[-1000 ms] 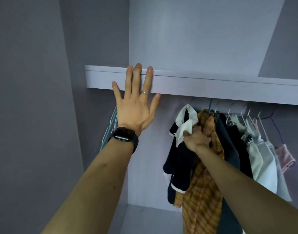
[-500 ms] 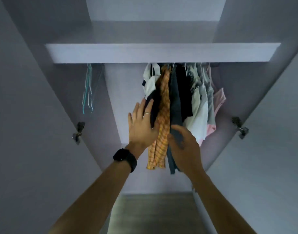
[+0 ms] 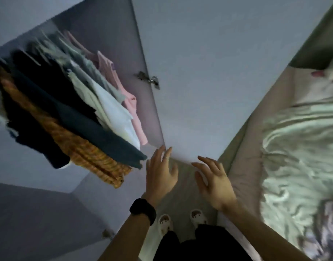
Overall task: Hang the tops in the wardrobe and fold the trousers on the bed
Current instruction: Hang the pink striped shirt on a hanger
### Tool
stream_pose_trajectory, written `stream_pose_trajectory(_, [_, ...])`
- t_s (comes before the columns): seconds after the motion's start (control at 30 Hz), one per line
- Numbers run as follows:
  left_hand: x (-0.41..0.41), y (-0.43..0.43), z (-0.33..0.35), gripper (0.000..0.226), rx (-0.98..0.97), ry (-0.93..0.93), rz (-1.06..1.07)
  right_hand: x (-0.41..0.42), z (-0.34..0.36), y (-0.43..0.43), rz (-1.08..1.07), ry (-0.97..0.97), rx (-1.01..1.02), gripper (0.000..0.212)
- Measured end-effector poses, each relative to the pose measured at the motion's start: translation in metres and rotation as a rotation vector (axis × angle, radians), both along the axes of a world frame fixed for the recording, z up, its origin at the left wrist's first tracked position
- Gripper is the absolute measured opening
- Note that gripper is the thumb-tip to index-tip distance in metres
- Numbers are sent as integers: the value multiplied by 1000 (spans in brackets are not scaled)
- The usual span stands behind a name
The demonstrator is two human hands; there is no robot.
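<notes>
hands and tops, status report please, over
Left hand and right hand open, holding nothing. Tops hanging in the wardrobe. Open wardrobe door ahead; bed to the right, trousers not made out.

Black wristwatch [image 3: 142,208], ring [image 3: 166,157] on left grip [image 3: 160,176], slippers [image 3: 164,224]

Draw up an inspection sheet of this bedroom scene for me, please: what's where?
Surface: bed at right, under rumpled pale bedding.
Job's things: tops hang in a row in the wardrobe, among them an orange checked shirt and a pink top; trousers not made out.
Clutter: a small pinkish thing on the bed, blurred.
Hands: left hand and right hand both open, holding nothing.
Cables: nothing seen.
Surroundings: open wardrobe door with a metal hinge; slippers on the floor.
</notes>
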State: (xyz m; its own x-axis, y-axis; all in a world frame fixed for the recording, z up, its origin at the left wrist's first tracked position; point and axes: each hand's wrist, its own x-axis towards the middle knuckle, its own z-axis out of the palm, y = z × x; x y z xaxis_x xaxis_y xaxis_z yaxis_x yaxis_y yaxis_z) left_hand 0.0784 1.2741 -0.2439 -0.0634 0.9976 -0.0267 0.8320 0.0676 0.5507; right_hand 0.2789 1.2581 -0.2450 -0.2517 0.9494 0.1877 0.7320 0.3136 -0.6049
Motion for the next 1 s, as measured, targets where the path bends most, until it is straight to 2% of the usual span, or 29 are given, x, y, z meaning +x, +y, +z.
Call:
stream_pose_trajectory(0.2, [50,22,-19,59,-109,69,-452,71,-27,-67,-529,-108,-111,30])
stream_pose_trajectory(0.3, [85,24,-22,58,-175,81,-596,92,-26,-103,-762,-101,-145,29])
stream_pose_trajectory(0.5, [212,8,-25,61,-127,146,-1041,152,-33,-194,-1258,-52,-264,29])
stream_pose_trajectory(0.6, [278,2,-28,61,-145,157,-1182,191,-48,-225,-1378,-31,-308,30])
stream_pose_trajectory(0.73, [361,0,-40,60,-169,209,-1261,261,-67,-240,-1461,11,-380,31])
stream_pose_trajectory(1.0, [494,21,-148,65,-227,406,-1281,408,-138,-222,-1514,174,-674,54])
